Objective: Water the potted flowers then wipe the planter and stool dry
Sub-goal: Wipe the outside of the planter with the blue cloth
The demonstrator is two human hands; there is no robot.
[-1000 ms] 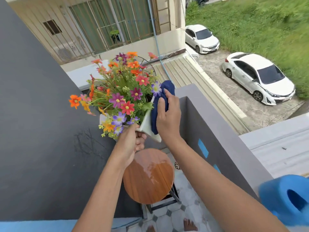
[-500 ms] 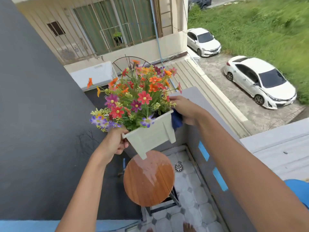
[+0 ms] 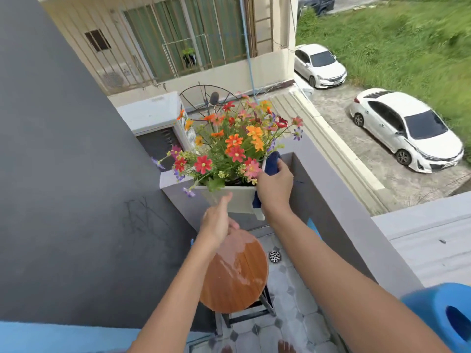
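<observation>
Fingers (image 3: 281, 168) of our right hand (image 3: 275, 187) curl round the cloth (image 3: 272, 161) against the planter (image 3: 239, 200); our left hand (image 3: 216, 222) touches its front, fingers hidden.

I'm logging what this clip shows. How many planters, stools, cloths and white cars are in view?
planter: 1
stool: 1
cloth: 1
white cars: 2
Total: 5

White planter (image 3: 239, 200), colourful flowers (image 3: 234, 143), upright above wet wooden stool (image 3: 237, 273); blue cloth (image 3: 272, 163) against its right side.
</observation>
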